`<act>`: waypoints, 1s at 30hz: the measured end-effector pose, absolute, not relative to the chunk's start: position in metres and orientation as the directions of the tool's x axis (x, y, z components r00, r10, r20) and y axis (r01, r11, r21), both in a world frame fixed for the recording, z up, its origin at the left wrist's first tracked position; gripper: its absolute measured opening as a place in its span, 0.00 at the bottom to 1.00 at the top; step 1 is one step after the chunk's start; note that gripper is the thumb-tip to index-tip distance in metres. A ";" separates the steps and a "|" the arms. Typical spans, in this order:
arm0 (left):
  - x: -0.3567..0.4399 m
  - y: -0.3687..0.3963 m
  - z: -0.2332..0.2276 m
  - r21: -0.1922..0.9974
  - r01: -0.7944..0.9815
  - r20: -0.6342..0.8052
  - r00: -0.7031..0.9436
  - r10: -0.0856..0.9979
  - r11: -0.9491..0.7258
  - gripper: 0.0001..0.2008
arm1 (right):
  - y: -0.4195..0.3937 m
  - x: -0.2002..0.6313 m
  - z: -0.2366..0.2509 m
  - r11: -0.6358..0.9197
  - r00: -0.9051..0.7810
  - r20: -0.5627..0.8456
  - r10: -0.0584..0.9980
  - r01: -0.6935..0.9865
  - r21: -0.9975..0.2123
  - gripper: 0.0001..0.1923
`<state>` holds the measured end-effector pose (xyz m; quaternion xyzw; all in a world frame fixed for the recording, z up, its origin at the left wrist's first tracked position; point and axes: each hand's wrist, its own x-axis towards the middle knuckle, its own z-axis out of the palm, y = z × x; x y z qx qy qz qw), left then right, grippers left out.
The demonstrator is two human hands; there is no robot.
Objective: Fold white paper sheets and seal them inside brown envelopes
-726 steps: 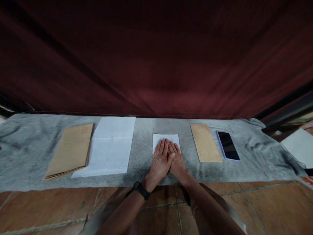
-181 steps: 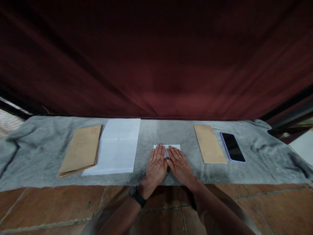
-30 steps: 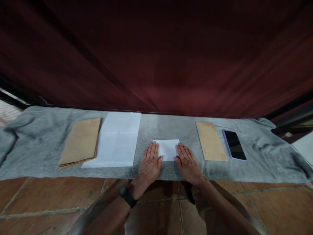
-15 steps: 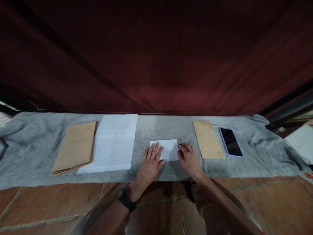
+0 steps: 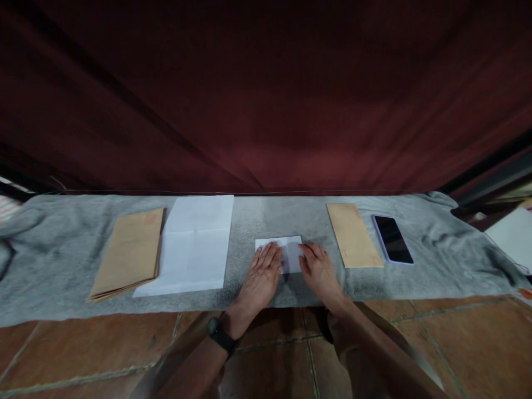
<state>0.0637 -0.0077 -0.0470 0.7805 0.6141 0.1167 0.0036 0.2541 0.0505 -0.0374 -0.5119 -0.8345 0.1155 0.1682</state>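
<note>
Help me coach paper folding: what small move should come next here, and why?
Probably pick up the folded paper with the right hand and carry it to the single envelope beside it. Both hands lie flat on its sides, and it looks small enough to fit.

The near half of the small folded white paper [image 5: 286, 249] at centre frame is hidden under the left hand [image 5: 260, 277] and right hand [image 5: 319, 271], so its lower edge cannot be seen. The red mark in the corner of the stack of brown paper envelopes [image 5: 124, 252] at left is too small to read, as is the one on the single brown envelope [image 5: 353, 243]. A white sheet [image 5: 509, 235] is cut off by the right edge, and the grey felt cloth [image 5: 50, 249] by the left.
</note>
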 end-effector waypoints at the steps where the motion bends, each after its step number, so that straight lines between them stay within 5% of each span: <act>1: 0.069 -0.007 -0.049 0.156 0.954 0.187 0.225 0.956 -0.255 0.25 | 0.049 0.249 -0.039 0.499 -0.464 0.188 0.866 0.773 -0.392 0.21; 6: 0.085 -0.002 -0.067 0.138 0.963 0.220 0.200 0.955 -0.233 0.29 | 0.038 0.226 -0.052 0.636 -0.606 0.227 0.762 0.635 -0.438 0.26; 18: 0.071 -0.006 -0.068 0.128 0.986 0.191 0.077 0.979 -0.103 0.29 | 0.041 0.236 -0.073 0.616 -0.559 0.273 0.783 0.756 -0.220 0.27; 30: 0.040 -0.013 -0.066 0.093 0.995 0.195 0.004 0.981 -0.023 0.29 | 0.067 0.250 -0.077 0.580 -0.527 0.263 0.808 0.790 -0.199 0.27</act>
